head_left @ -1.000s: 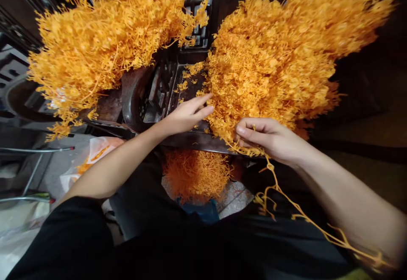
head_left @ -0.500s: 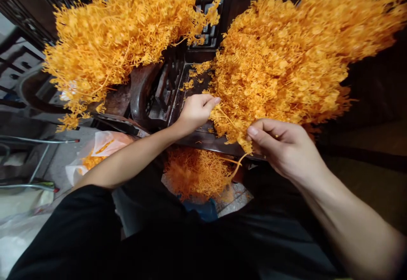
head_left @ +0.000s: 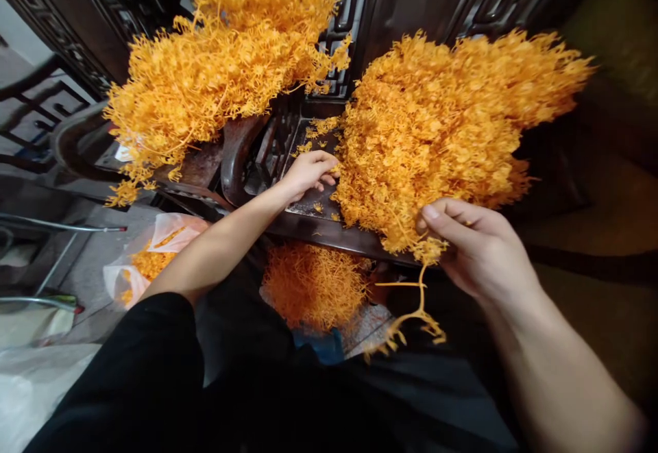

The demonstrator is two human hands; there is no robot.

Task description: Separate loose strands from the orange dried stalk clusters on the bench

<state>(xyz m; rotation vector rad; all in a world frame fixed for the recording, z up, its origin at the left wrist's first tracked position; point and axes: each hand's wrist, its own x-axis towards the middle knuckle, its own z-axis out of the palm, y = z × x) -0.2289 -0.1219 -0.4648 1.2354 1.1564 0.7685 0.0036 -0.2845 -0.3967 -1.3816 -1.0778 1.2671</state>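
A large heap of orange, many-fingered florets point(head_left: 426, 131) lies on a dark carved wooden chair seat. At the heap's left edge is my left hand point(head_left: 308, 175), its fingers bent inward; anything between the fingertips is too small to make out. My right hand point(head_left: 478, 244) is closed in a pinch at the heap's front right. From it a thin branched orange sprig point(head_left: 422, 295) hangs over the seat's front edge, with a floret cluster point(head_left: 430, 251) close to the fingers. Loose florets point(head_left: 319, 206) are scattered on the seat by my left hand.
Another orange heap point(head_left: 205, 76) rests on the neighbouring chair, past a wooden armrest point(head_left: 239, 151). Below the seat, bare orange stems point(head_left: 313, 282) fill a container above blue plastic point(head_left: 321, 345). On the floor at left are a plastic bag point(head_left: 167, 230) and metal tubes point(head_left: 56, 261).
My left hand has drawn slightly left, away from the stem near my right hand. My right hand has shifted right, and the sprig now dangles lower. The view has tilted a little.
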